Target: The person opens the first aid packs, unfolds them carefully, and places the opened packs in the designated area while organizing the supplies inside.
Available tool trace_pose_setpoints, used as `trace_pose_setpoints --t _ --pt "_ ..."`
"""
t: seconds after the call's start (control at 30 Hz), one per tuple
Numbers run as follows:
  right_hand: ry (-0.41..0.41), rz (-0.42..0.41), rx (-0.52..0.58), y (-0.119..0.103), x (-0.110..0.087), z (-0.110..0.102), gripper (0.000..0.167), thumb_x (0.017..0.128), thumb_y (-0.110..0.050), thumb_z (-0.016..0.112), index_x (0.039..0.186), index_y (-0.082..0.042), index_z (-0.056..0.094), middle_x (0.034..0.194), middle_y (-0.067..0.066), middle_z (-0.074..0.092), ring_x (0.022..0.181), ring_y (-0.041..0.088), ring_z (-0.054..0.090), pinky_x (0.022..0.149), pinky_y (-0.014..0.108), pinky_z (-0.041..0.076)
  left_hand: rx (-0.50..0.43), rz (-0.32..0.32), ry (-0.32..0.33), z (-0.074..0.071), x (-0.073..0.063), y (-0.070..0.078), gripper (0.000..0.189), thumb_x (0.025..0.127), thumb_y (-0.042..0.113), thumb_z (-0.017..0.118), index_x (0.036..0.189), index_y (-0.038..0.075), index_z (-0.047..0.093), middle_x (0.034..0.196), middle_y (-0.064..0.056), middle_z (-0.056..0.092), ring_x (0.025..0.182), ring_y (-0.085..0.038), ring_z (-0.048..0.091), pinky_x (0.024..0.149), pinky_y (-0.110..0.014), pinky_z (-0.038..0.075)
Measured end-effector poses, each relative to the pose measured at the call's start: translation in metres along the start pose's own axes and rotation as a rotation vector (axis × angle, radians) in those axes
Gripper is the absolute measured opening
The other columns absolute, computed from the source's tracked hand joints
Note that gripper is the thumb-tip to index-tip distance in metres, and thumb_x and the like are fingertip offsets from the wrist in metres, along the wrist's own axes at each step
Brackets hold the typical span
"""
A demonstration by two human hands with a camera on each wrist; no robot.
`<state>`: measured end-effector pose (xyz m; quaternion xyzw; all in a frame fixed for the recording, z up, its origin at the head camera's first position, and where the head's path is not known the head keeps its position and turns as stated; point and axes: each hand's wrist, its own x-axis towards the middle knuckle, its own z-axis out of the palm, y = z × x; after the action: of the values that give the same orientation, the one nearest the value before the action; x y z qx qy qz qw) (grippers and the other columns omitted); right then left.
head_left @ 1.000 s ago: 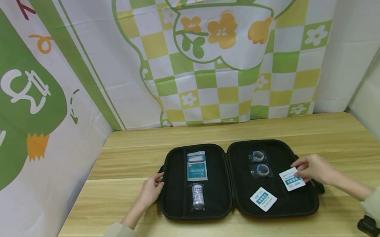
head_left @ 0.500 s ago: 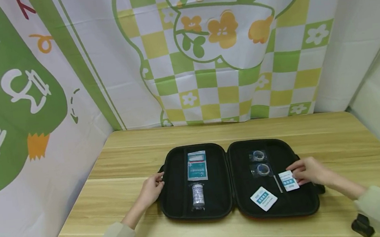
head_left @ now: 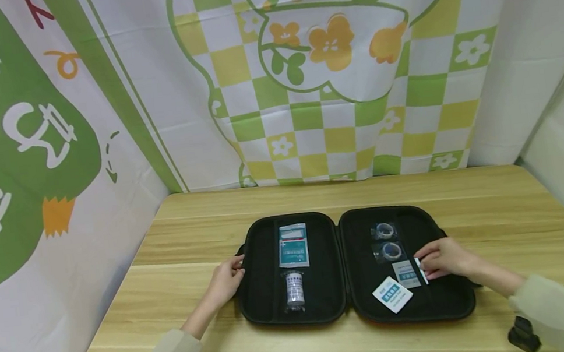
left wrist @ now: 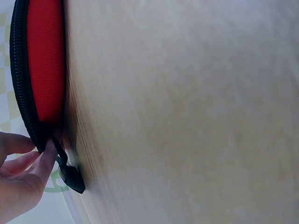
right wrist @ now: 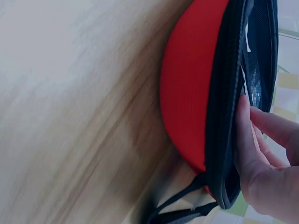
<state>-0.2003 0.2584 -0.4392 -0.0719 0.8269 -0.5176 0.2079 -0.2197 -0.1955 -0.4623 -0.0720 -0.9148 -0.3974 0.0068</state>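
Note:
A first-aid case [head_left: 324,306], black inside and red outside, lies spread open on the table. My left hand [head_left: 227,279] holds its left rim, thumb and fingers at the zipper edge [left wrist: 21,79] in the left wrist view. Over the right half, my right hand [head_left: 445,258] pinches the right edge of a flat white-and-teal packet [head_left: 405,274]. A dark elastic strap [head_left: 418,269] crosses over that packet near the fingertips. A second such packet [head_left: 393,294] lies tilted just left of it. Above them sit two tape rolls [head_left: 390,252] in clear wrappers.
In the left half lie a teal packet [head_left: 293,246] and a wrapped white bandage roll [head_left: 294,290]. A zipper pull [left wrist: 71,177] hangs by the left hand. A black handle strap [right wrist: 182,212] sticks out at the case's right side. A printed curtain [head_left: 311,155] stands behind the wooden table [head_left: 203,221].
My right hand has moved left with the packet, which now lies partly beneath the elastic strap and close to the tilted packet. My left hand stays at the rim.

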Motion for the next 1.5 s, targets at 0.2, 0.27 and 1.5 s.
trace_pose_setpoints --t 0.2,0.27,1.5 --pt "0.031 0.009 0.017 0.001 0.003 0.004 0.030 0.079 0.009 0.050 0.101 0.028 0.042 0.080 0.019 0.063 0.064 0.012 0.059 0.060 0.031 0.052 -0.001 -0.003 -0.002 0.002 0.000 -0.002 0.034 0.081 -0.006 0.054 0.114 -0.013 0.051 0.092 -0.019 0.058 0.075 -0.022 0.057 0.063 -0.029 0.048" --pt "0.050 0.023 0.022 0.001 0.004 0.005 0.029 0.079 0.010 0.051 0.101 0.028 0.043 0.080 0.019 0.063 0.064 0.012 0.059 0.060 0.031 0.052 -0.001 -0.003 -0.001 0.002 0.000 -0.002 0.034 0.081 -0.006 0.054 0.114 -0.013 0.052 0.092 -0.019 0.058 0.076 -0.022 0.057 0.063 -0.029 0.048" --pt "0.191 0.185 0.022 0.000 0.012 0.023 0.031 0.082 0.002 0.053 0.106 0.020 0.047 0.084 0.017 0.063 0.069 0.016 0.061 0.059 0.029 0.051 -0.001 0.004 0.008 0.002 -0.001 -0.001 0.033 0.082 -0.006 0.053 0.115 -0.013 0.051 0.095 -0.022 0.059 0.079 -0.026 0.058 0.065 -0.031 0.049"
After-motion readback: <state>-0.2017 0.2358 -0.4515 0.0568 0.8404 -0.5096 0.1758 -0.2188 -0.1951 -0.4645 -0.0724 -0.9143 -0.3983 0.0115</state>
